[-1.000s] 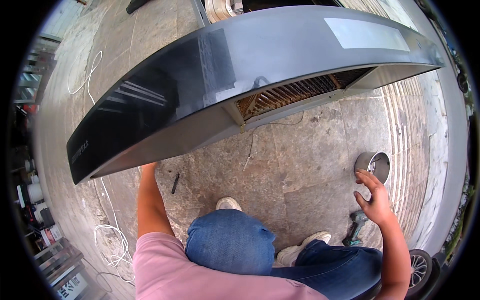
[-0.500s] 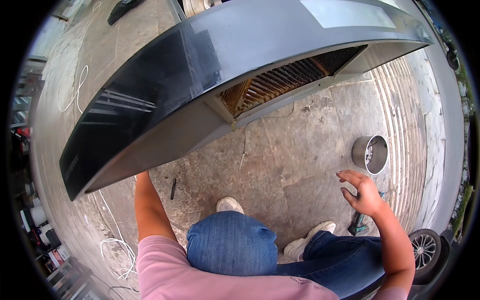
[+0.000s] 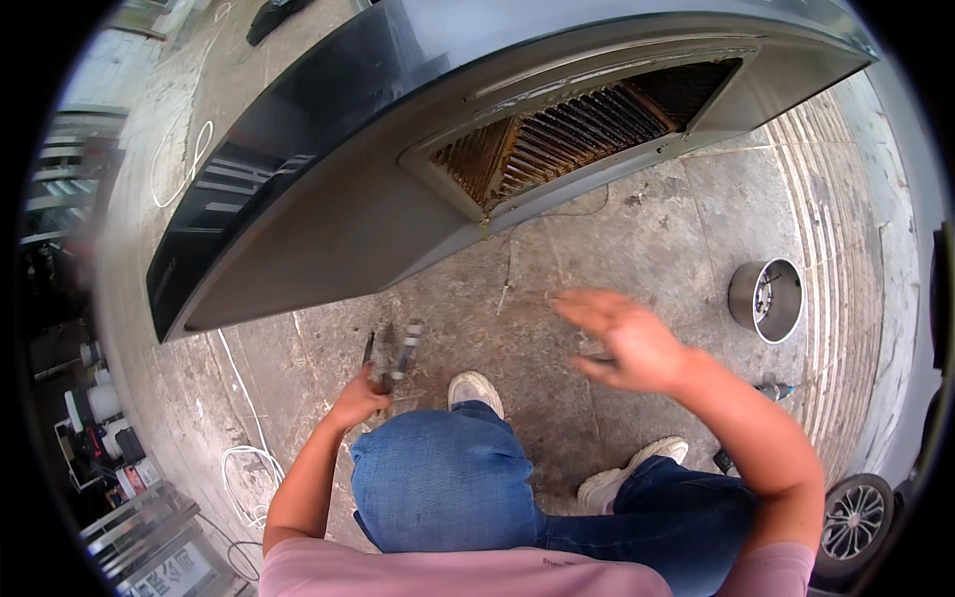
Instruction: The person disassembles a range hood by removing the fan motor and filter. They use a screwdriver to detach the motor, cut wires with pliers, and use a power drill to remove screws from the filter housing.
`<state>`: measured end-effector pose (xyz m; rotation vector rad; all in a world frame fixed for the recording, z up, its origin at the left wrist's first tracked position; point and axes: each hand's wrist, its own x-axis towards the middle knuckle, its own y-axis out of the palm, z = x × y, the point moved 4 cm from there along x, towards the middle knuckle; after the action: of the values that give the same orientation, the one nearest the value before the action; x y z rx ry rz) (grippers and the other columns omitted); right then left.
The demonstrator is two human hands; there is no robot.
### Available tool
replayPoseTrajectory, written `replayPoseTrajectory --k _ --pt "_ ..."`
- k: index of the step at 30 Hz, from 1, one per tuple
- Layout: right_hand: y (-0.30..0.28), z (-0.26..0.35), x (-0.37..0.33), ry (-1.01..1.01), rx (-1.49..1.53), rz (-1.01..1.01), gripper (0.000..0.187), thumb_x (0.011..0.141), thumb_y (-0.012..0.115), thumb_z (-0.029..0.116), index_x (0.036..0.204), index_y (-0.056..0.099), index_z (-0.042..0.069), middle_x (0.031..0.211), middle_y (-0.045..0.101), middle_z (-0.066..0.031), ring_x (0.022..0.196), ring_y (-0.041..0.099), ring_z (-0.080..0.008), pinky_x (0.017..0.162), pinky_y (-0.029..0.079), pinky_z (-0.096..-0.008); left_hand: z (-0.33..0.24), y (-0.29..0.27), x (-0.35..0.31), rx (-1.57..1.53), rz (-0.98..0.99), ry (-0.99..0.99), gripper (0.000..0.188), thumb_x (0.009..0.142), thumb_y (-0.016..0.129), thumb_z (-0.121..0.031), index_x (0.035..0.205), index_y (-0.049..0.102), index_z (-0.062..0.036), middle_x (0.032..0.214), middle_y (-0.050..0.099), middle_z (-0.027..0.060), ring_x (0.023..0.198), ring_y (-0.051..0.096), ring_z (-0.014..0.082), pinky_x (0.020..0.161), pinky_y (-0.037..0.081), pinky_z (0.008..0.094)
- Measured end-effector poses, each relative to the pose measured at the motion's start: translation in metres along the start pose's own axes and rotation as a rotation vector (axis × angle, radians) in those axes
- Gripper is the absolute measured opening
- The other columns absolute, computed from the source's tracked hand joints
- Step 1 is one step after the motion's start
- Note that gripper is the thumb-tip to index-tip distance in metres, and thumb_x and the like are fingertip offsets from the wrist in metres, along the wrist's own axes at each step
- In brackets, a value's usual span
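My left hand [image 3: 360,398] is low over the concrete floor, left of my knee, its fingers closed at the near end of a thin black stick-like tool [image 3: 369,348]. Just right of it is a motion-smeared grey cylindrical piece [image 3: 406,350]; whether it touches the hand I cannot tell. My right hand [image 3: 632,343] hangs in the air at mid-picture, fingers stretched out, holding nothing. Ahead of both hands stands a large dark range hood [image 3: 298,239], its underside facing me. In its opening, the slatted filter [image 3: 587,129] is coated in brown grease, and yellowish grease hangs from the lower corner.
A round metal pot [image 3: 741,298] with small parts inside stands on the right. Near it lies a power tool [image 3: 776,391], partly hidden by my arm. White cable [image 3: 244,478] coils at left. A car wheel [image 3: 856,527] is at lower right, shelving [image 3: 149,537] at lower left.
My left hand has come out from behind the hood to the black tool, and the grey piece now shows. My right hand has swung left, away from the pot. The hood's underside shows more.
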<state>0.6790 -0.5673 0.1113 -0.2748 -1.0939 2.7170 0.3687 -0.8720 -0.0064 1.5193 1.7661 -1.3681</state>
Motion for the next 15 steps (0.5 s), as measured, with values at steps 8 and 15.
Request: replayPoseTrajectory --k 8,15 --pt "0.027 -0.003 0.007 0.067 -0.254 0.073 0.095 0.064 0.077 0.036 0.135 0.029 -0.005 0.136 0.037 -0.0218 0.131 0.031 -0.0308 0.110 0.022 -0.0440 -0.279 0.056 -0.005 0.607 0.441 0.594 0.090 0.064 0.067 -0.012 0.138 0.019 0.0069 0.078 0.053 0.0105 0.069 0.055 0.0225 0.064 0.045 0.0324" --pt "0.017 -0.032 -0.039 0.222 -0.038 0.078 0.091 0.063 0.074 0.036 0.132 0.033 -0.007 0.126 0.045 -0.0223 0.121 0.042 -0.0321 0.109 0.024 -0.0443 -0.351 0.102 -0.016 0.882 0.673 0.602 0.084 0.067 0.065 -0.009 0.138 0.023 0.0055 0.085 0.057 0.0110 0.073 0.055 0.0228 0.066 0.045 0.0324"
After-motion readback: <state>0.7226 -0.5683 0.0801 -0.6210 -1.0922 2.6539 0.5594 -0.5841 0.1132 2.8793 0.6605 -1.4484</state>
